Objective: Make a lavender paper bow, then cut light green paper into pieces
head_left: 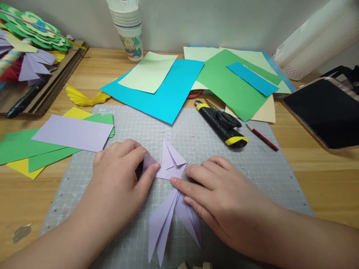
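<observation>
A purple origami figure [168, 160] lies on the grey cutting mat [131, 123], its triangular folds pointing away from me. Long, fin-like paper tails [162, 224] spread from its near side. My left hand [120, 172] is closed, thumb and fingers pinching the figure's left corner. With its fingertips, my right hand [215, 190] presses on the figure's lower right edge, close to where the tails begin. Another of its fingers touches the right tail. Part of the right tail is hidden under that hand.
Green, yellow and purple paper strips [74, 132] lie left. Blue paper [179, 89] and green paper [232, 82] lie behind, near a utility knife [218, 125], scissors [227, 117] and pencil [262, 138]. Stacked paper cups [130, 37] stand at the wall; a tablet [325, 112] lies right.
</observation>
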Demonstrator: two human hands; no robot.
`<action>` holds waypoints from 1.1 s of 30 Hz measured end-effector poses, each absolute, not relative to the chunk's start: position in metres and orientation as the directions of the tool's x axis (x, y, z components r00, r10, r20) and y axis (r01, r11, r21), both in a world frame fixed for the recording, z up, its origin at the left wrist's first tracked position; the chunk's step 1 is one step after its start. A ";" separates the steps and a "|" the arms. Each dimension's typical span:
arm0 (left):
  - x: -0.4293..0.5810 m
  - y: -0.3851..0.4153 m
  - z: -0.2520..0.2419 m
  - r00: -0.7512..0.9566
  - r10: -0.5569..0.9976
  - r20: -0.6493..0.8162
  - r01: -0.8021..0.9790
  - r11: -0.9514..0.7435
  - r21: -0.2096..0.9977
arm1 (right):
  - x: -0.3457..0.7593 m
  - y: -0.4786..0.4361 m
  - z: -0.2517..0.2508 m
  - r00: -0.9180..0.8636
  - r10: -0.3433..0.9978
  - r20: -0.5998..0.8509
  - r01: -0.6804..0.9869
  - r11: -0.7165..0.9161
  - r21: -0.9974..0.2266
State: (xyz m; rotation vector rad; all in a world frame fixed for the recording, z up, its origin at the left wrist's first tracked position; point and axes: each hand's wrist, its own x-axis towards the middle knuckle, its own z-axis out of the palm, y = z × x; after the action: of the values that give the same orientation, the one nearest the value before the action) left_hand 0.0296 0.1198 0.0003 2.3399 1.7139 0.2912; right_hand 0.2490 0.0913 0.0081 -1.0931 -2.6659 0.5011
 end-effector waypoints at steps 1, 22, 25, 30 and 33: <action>0.030 0.120 0.000 0.292 0.956 0.031 0.915 -0.288 0.283 | 0.249 0.091 0.008 -0.700 0.711 0.068 0.640 0.667 -0.382; 0.039 0.097 -0.004 0.360 0.911 0.200 0.914 -0.387 0.120 | 0.248 0.094 0.012 -0.713 0.700 0.029 0.642 0.669 -0.375; 0.034 0.097 -0.005 0.339 0.925 0.170 0.923 -0.362 0.130 | 0.248 0.095 0.012 -0.707 0.707 0.035 0.641 0.660 -0.390; 0.023 0.098 -0.010 0.302 0.939 0.168 0.928 -0.329 0.173 | 0.249 0.096 0.013 -0.705 0.708 0.034 0.633 0.651 -0.419; 0.020 0.098 -0.011 0.299 0.943 0.145 0.933 -0.321 0.164 | 0.251 0.096 0.015 -0.704 0.710 0.034 0.620 0.637 -0.458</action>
State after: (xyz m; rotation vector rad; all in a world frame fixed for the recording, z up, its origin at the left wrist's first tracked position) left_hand 0.0200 0.0983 -0.0107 2.4928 1.8011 0.3329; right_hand 0.2508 0.0962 0.0146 -1.0902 -2.6468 0.6228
